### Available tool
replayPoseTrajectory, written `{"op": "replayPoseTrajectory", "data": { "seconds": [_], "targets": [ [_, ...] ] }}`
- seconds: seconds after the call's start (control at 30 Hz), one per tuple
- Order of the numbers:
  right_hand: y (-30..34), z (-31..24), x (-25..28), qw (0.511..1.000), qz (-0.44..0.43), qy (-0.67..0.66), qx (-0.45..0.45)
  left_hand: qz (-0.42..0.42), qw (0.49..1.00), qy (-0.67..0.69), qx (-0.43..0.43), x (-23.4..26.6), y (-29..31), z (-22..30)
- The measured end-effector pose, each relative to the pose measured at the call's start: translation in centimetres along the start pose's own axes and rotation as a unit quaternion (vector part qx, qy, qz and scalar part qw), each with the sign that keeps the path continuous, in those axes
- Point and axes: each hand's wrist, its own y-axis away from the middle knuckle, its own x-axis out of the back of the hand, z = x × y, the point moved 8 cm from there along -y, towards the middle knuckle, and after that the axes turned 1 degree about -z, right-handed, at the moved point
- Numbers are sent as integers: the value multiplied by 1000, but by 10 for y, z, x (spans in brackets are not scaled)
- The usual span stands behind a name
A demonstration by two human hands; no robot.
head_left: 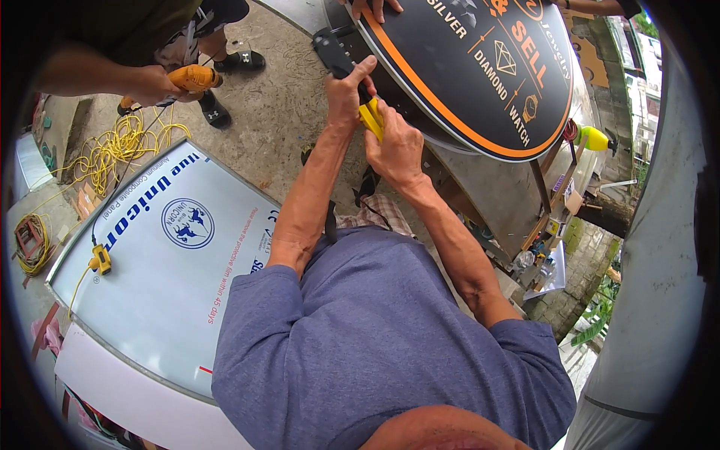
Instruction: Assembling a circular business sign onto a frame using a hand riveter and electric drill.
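A short-sleeved blue-grey shirt is worn with plaid bottoms.

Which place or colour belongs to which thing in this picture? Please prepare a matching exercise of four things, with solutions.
1. power drill
2. tangled yellow cord
3. black-and-yellow tool
4. oval sign

A. on the ground
B. black with an orange band
C. in a co-worker's hand
D. in the camera wearer's left hand and right hand

Pairs: 1-C (drill), 2-A, 3-D, 4-B
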Motion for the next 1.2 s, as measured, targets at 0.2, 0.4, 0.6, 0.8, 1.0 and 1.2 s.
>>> {"op": "replayPoseTrajectory", "data": {
  "seconds": [0.2, 0.4, 0.6, 0.8, 1.0, 1.2],
  "targets": [
    [3, -1, 3, 999, 21, -24, 15, -2, 999, -14, -48, -2, 4, 4],
    [45, -14, -8, 994, 3, -100, 39, 28, 997, -47, -62, 28, 59, 11],
    [132, 30, 22, 961, 15, -263, -78, -132, 961, -239, -37, -42, 138, -25],
    [224, 113, 78, 870, 187, -383, -247, -399, 799, -449, -14, -189, 195, -139],
    [282, 220, 100, 756, 323, -508, -257, -513, 664, -539, 76, -277, 232, -277],
    [331, 356, 76, 693, 258, -592, -321, -540, 543, -584, 267, -320, 210, -390]
  ]
}}
